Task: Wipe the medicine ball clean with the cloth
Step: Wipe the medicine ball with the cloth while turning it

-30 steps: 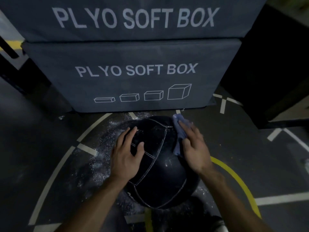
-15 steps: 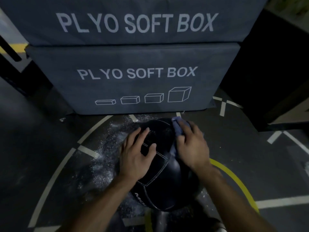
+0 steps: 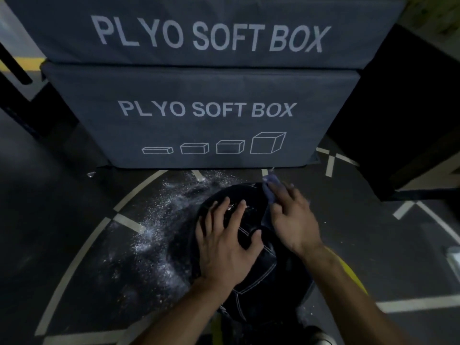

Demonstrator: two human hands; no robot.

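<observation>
We had the ball (image 3: 251,260) on the floor, lower middle of frame. Left hand (image 3: 224,247) lay flat on top, fingers spread; right hand (image 3: 291,220) pressed the cloth (image 3: 270,185) against its upper-right side, so the next wipe belonged to it.

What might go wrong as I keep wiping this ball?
The white powder on the floor lies against the medicine ball; if the ball rolls, it may get dirty again. Only the left hand steadies it with flat fingers, so the right hand pressing the cloth could push it away.
</observation>
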